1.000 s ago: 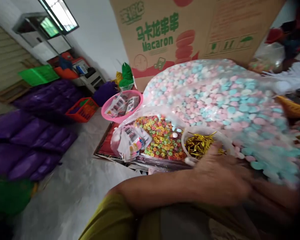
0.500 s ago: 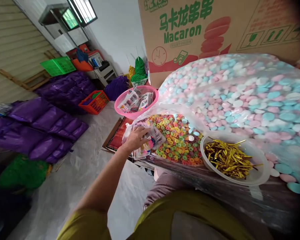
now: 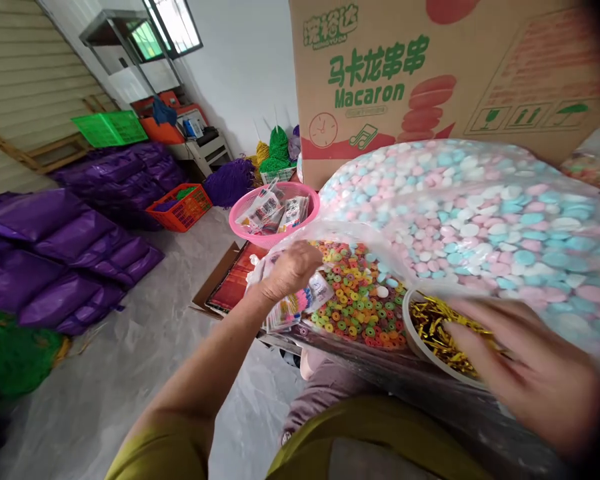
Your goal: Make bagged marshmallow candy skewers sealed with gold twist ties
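Note:
My left hand (image 3: pixel 295 268) is curled closed at the left edge of the ring candies (image 3: pixel 350 293), which are red, orange, yellow and green. Its fingertips are hidden, so whatever they pinch cannot be made out. Just below it, a stack of small printed clear packets (image 3: pixel 286 311) lies beside the candies. Smeared by motion, my right hand (image 3: pixel 535 363) reaches over the round clear bowl (image 3: pixel 408 319) from the right. Its thumb and fingers are apart, with nothing visible between them. Gold twist ties (image 3: pixel 433 330) fill the bowl, partly covered by that hand.
A big clear bag of pink, white and blue candy discs (image 3: pixel 460 220) spreads behind the bowl. Behind that stands a Macaron carton (image 3: pixel 370 133). A pink basket (image 3: pixel 237 220) with packets sits at left. Purple bundles (image 3: pixel 70 253) and an orange crate (image 3: pixel 185 213) are on the floor.
My right hand has come into view over the bowl. My left hand has lifted off the packet stack, moved slightly up and right, and curled. The view has shifted a little.

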`<state>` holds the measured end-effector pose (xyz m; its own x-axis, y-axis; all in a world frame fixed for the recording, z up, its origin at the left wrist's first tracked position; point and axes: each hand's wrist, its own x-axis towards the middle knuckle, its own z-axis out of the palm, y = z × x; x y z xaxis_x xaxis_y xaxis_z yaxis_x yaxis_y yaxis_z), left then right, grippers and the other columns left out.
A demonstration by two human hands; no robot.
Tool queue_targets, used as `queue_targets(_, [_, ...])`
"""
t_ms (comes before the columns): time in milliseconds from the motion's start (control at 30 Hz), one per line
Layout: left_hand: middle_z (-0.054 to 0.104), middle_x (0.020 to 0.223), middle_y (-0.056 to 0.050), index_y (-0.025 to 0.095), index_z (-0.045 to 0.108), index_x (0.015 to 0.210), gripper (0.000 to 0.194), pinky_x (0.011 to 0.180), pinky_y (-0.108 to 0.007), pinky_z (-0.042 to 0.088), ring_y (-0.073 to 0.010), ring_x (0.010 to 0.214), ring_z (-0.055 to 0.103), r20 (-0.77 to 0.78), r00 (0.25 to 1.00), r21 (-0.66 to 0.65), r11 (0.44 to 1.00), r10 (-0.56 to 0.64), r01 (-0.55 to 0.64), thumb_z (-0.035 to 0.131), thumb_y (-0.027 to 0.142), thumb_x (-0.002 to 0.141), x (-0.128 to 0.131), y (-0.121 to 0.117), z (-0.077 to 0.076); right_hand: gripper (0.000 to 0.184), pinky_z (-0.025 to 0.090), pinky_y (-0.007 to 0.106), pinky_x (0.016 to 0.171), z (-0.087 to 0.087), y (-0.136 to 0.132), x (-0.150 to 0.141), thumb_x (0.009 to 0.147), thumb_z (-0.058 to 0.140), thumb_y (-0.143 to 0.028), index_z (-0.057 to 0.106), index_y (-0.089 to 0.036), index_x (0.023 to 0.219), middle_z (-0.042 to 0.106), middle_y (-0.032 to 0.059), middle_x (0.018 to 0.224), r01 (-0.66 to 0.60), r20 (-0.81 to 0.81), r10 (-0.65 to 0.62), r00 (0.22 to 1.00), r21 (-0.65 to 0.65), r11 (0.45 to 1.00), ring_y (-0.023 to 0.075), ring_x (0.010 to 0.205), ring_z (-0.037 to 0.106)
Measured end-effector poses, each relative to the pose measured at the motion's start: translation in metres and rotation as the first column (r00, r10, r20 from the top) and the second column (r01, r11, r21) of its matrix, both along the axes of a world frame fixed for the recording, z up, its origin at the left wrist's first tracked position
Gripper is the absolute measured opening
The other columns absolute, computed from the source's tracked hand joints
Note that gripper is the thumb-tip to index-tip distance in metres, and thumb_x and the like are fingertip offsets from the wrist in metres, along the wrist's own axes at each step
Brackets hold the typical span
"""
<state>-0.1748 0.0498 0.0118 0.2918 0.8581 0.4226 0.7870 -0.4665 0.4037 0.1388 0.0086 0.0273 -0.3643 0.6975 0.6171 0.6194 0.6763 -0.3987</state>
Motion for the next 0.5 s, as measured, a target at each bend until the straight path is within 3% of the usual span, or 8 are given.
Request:
queue_targets(67, [0.069, 0.081, -0.004, 0.018, 0.065, 0.080, 0.014, 0.106, -0.045, 0.035, -0.0171, 0.086, 0.064, -0.087, 0.980, -0.009, 0.984, -0.180, 0.180, 0.052, 0.013, 0.082, 0.032, -0.005, 0.017, 0.037, 0.046, 0.043, 0.088, 0.003, 0.022, -0.032, 0.084, 0.056, -0.041, 0.057, -0.026, 0.118, 0.063, 0.0126, 0.109, -0.111, 0.021, 0.112, 0.994, -0.043, 0.993, 0.0277, 0.104, 0.057])
queue_targets(100, [0.068, 0.079, -0.004, 0.018, 0.063, 0.080, 0.016, 0.106, -0.046, 0.033, -0.0169, 0.083, 0.062, -0.110, 0.965, -0.020, 0.971, -0.239, 0.239, 0.049, 0.013, 0.083, 0.046, -0.009, 0.022, 0.033, 0.046, 0.042, 0.087, 0.003, 0.032, -0.045, 0.084, 0.055, -0.037, 0.059, -0.023, 0.114, 0.064, 0.0116, 0.105, -0.154, -0.004, 0.155, 0.988, -0.117, 0.981, 0.0266, 0.100, 0.059])
queue_targets(133, [0.066, 0.078, -0.004, 0.017, 0.062, 0.079, 0.018, 0.104, -0.045, 0.035, -0.0167, 0.081, 0.061, -0.086, 0.963, -0.040, 0.967, -0.255, 0.252, 0.045, 0.015, 0.086, 0.058, -0.013, 0.026, 0.026, 0.048, 0.038, 0.078, 0.002, 0.039, -0.054, 0.084, 0.052, -0.034, 0.062, -0.021, 0.103, 0.066, 0.0087, 0.092, -0.202, -0.019, 0.204, 0.979, -0.237, 0.950, 0.0235, 0.087, 0.061])
queue_targets(200, [0.065, 0.082, -0.005, 0.017, 0.061, 0.086, 0.017, 0.091, -0.038, 0.045, -0.0163, 0.079, 0.059, 0.081, 0.974, -0.122, 0.967, -0.213, 0.222, 0.044, 0.021, 0.089, 0.076, -0.020, 0.025, 0.022, 0.046, 0.029, 0.063, -0.004, 0.046, -0.059, 0.085, 0.048, -0.033, 0.064, -0.018, 0.087, 0.063, 0.0029, 0.073, -0.201, -0.101, 0.174, 0.980, -0.443, 0.874, 0.0171, 0.068, 0.057])
queue_targets(300, [0.065, 0.080, -0.003, 0.017, 0.060, 0.095, 0.021, 0.063, -0.025, 0.047, -0.0137, 0.068, 0.057, 0.408, 0.912, -0.349, 0.917, -0.039, 0.195, 0.058, 0.033, 0.082, 0.096, -0.024, 0.008, 0.025, 0.038, 0.024, 0.055, -0.016, 0.039, -0.041, 0.084, 0.049, -0.038, 0.062, -0.017, 0.079, 0.056, -0.0011, 0.063, -0.149, -0.207, 0.031, 0.978, -0.586, 0.797, 0.0125, 0.059, 0.049])
queue_targets(367, [0.061, 0.066, 0.001, 0.015, 0.061, 0.081, 0.021, 0.052, -0.021, 0.041, -0.0104, 0.056, 0.052, 0.510, 0.857, -0.473, 0.855, 0.069, 0.213, 0.065, 0.036, 0.076, 0.110, -0.025, -0.004, 0.024, 0.037, 0.023, 0.054, -0.022, 0.029, -0.022, 0.083, 0.049, -0.037, 0.059, -0.017, 0.075, 0.052, -0.0021, 0.061, -0.133, -0.266, -0.042, 0.963, -0.606, 0.784, 0.0114, 0.058, 0.046])
queue_targets(433, [0.056, 0.058, 0.002, 0.015, 0.058, 0.067, 0.023, 0.049, -0.019, 0.037, -0.0086, 0.052, 0.048, 0.541, 0.836, -0.519, 0.819, 0.093, 0.245, 0.064, 0.034, 0.077, 0.125, -0.023, -0.009, 0.022, 0.037, 0.022, 0.055, -0.023, 0.021, -0.003, 0.084, 0.049, -0.035, 0.057, -0.017, 0.074, 0.051, -0.0025, 0.061, -0.117, -0.303, -0.095, 0.948, -0.613, 0.781, 0.0109, 0.058, 0.046])
queue_targets(500, [0.057, 0.060, 0.001, 0.015, 0.060, 0.067, 0.022, 0.051, -0.020, 0.039, -0.0094, 0.054, 0.050, 0.541, 0.841, -0.501, 0.812, 0.024, 0.299, 0.062, 0.033, 0.080, 0.139, -0.020, -0.007, 0.017, 0.039, 0.022, 0.059, -0.022, 0.016, 0.013, 0.085, 0.049, -0.032, 0.057, -0.018, 0.078, 0.055, -0.0018, 0.067, -0.115, -0.308, -0.093, 0.947, -0.594, 0.796, 0.0110, 0.063, 0.050])
